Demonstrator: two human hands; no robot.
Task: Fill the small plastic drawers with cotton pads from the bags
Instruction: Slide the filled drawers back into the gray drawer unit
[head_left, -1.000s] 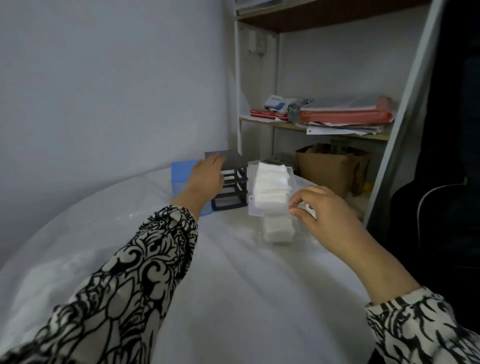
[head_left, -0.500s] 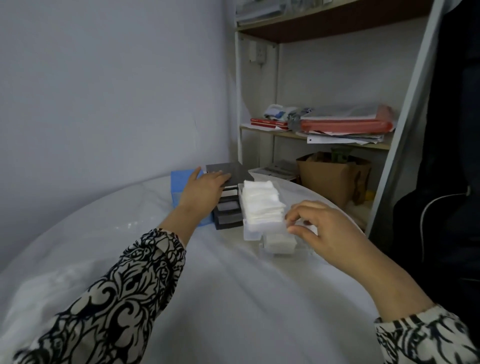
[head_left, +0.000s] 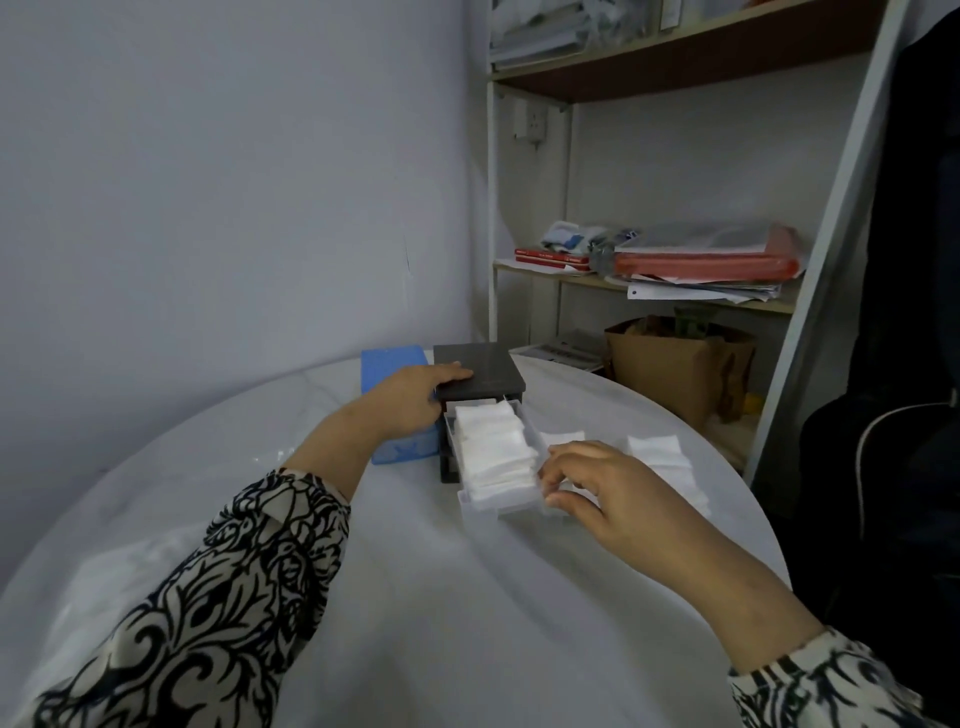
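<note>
— From the head view, where are the cotton pads (head_left: 496, 449)?

— Stacked in the clear drawer (head_left: 498, 506), which sticks out of the dark drawer unit (head_left: 478, 371) on the white desk (head_left: 441, 597). More pads (head_left: 657, 452) lie to its right.

— And each grip?

— The left hand (head_left: 410, 397) lies flat on the unit's top, fingers straight. The right hand (head_left: 597, 486) pinches the drawer's front right corner. A blue box (head_left: 392, 364) sits just left of the unit.

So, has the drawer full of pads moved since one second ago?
Yes. The drawer was held up beside the black organizer; now it sits partly inside it, right hand at its front.
</note>
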